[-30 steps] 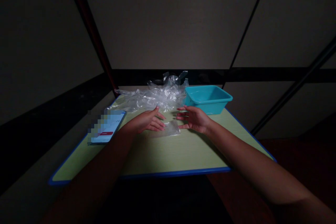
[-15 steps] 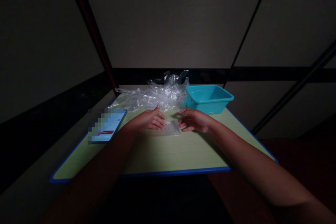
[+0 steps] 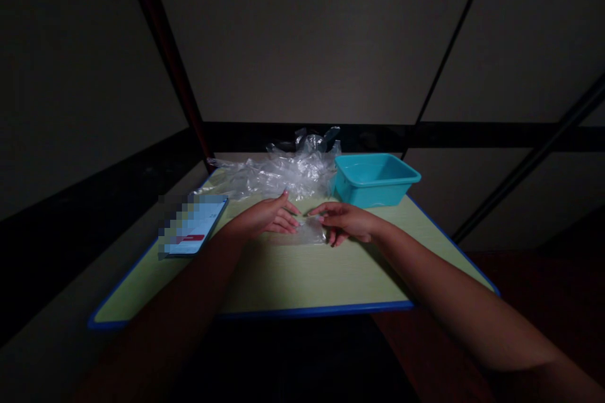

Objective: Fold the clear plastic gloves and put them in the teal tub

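A small clear plastic bag [image 3: 309,234] lies flat on the light green table [image 3: 302,277], between my two hands. My left hand [image 3: 273,215] is at the bag's left side, thumb raised and fingers apart, with nothing held. At the bag's right side is my right hand [image 3: 345,222], its index finger stretched over the upper right part of the bag and the other fingers bent down near its right edge. The fingers of my right hand are apart and hold nothing visible. Behind the hands rests a loose pile of clear plastic bags [image 3: 293,173].
A turquoise basket [image 3: 378,186] stands at the back right of the table, beside the plastic pile. At the left edge lies a tablet [image 3: 203,220] with a lit, partly blurred screen. Dark-banded panels rise behind and left of the table.
My right hand has turned and moved slightly left, its index finger now reaching over the bag and its other fingers lower. My left hand has hardly moved.
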